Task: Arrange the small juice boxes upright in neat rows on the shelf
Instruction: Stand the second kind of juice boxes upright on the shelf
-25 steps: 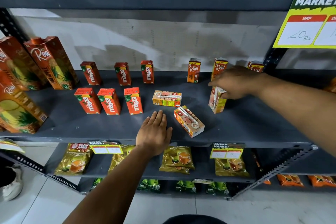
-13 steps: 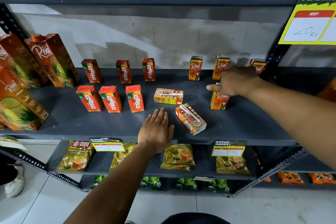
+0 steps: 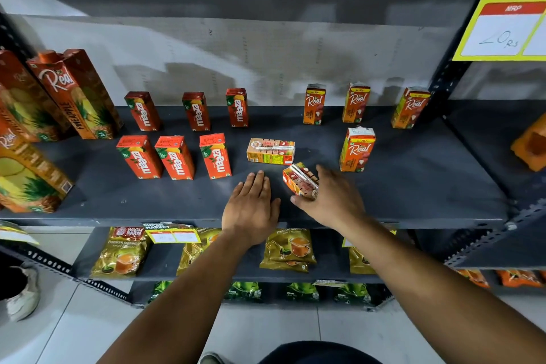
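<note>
Small juice boxes stand on a dark grey shelf [image 3: 413, 186]. Two rows of three red Maaza boxes [image 3: 215, 156] are upright at centre-left. Three orange Real boxes [image 3: 315, 104] stand along the back right, and a fourth Real box [image 3: 357, 149] stands upright in front of them. One box [image 3: 271, 151] lies flat on its side mid-shelf. Another lying box [image 3: 300, 180] is gripped by my right hand [image 3: 331, 199], fingers wrapped round its near end. My left hand [image 3: 251, 207] rests flat on the shelf's front, palm down, holding nothing.
Large Real pineapple cartons [image 3: 76, 94] crowd the shelf's left end. A yellow price sign [image 3: 502, 26] hangs at the upper right. Tea packets [image 3: 288, 248] fill the shelf below. An upright metal post [image 3: 443, 80] bounds the right side.
My right hand let go of the Real box, which now stands upright in the front row, and came back toward me to grip the near lying box. The left hand stayed put.
</note>
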Demonstrator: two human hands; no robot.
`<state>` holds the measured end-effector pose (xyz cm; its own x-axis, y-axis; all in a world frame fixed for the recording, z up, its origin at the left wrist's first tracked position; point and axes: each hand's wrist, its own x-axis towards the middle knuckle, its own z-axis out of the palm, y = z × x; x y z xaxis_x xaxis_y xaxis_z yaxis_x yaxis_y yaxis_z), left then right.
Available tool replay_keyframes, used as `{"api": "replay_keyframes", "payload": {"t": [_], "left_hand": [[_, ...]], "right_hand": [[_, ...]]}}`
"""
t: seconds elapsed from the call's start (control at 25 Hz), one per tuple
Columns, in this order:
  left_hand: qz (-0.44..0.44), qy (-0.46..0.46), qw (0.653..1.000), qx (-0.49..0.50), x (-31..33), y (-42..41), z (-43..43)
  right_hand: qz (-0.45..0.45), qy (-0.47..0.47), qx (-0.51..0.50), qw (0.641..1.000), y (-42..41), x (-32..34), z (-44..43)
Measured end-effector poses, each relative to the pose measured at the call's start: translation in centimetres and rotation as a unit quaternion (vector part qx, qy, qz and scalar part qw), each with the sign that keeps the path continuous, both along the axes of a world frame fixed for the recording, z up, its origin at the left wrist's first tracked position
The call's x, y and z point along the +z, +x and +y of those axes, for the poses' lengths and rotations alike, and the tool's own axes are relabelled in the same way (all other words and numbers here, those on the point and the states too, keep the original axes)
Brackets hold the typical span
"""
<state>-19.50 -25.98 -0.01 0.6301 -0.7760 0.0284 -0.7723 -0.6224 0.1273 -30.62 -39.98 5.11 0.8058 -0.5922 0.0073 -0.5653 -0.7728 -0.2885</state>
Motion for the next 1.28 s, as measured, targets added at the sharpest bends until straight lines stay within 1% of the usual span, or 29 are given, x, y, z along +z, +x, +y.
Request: {"api": "replay_keyframes", "payload": {"t": [0.04,0.12,0.2,0.28,0.32,0.4,0.48,0.52,0.6,0.68,0.8,0.88,0.96,1.04,1.12,1.16,1.2,1.28], "left_hand": [[0.002,-0.001,1.0,0.001,0.0,0.0,0.0],[0.004,-0.001,1.0,0.002,0.0,0.0,0.2],[0.002,0.0,1.0,0.001,0.1,0.0,0.2],[-0.002,-0.001,1.0,0.001,0.0,-0.2,0.2],[-0.004,-0.003,1.0,0.002,0.1,-0.2,0.1],[-0.005,-0.001,1.0,0.006,0.1,-0.2,0.1],[0.007,0.005,1.0,0.019,0.1,-0.2,-0.3],[0.018,0.008,0.999,0.025,0.2,-0.4,-0.7],[0.031,0.005,0.999,0.025,0.3,-1.1,-1.9],[0.024,-0.005,1.0,0.018,0.2,-1.7,-2.6],[0.018,-0.004,1.0,0.014,0.0,-1.6,-2.6],[0.015,-0.005,1.0,0.013,0.0,-1.6,-2.3],[0.014,-0.007,1.0,0.011,0.1,-1.7,-2.3],[0.016,-0.005,1.0,0.011,0.1,-1.8,-2.4],[0.013,-0.004,1.0,0.013,0.1,-1.7,-2.5],[0.012,-0.004,1.0,0.014,0.1,-1.6,-2.5],[0.013,-0.002,1.0,0.014,0.0,-1.6,-2.5],[0.015,0.003,1.0,0.014,0.0,-1.7,-2.5]], "right_hand": [[0.005,0.003,0.002,1.0,0.5,0.0,-0.1],[0.043,0.026,0.002,0.999,0.5,0.4,-0.7],[0.067,0.051,-0.01,0.996,-1.3,1.1,-1.8],[0.044,0.083,-0.051,0.994,-4.5,1.4,-3.4],[0.009,0.112,-0.079,0.991,-6.2,1.4,-4.3],[-0.111,0.174,-0.137,0.969,-8.8,1.3,-6.1],[-0.241,0.166,-0.207,0.933,-9.6,0.3,-8.1],[-0.292,0.157,-0.241,0.912,-9.3,-0.3,-9.2],[-0.357,0.155,-0.286,0.876,-7.8,-1.5,-11.1],[-0.383,0.15,-0.303,0.859,-6.2,-2.2,-12.2],[-0.375,0.123,-0.301,0.868,-5.0,-2.7,-12.9],[-0.354,0.128,-0.309,0.874,-4.9,-3.0,-13.0],[-0.34,0.137,-0.295,0.882,-5.3,-2.8,-12.9],[-0.379,0.138,-0.255,0.879,-6.2,-1.5,-13.0],[-0.419,0.108,-0.225,0.873,-6.8,0.9,-13.4],[-0.4,0.094,-0.22,0.885,-6.8,2.2,-13.9],[-0.347,0.079,-0.215,0.909,-6.6,3.5,-14.6],[-0.173,0.036,-0.192,0.965,-5.6,5.1,-16.2]]}}
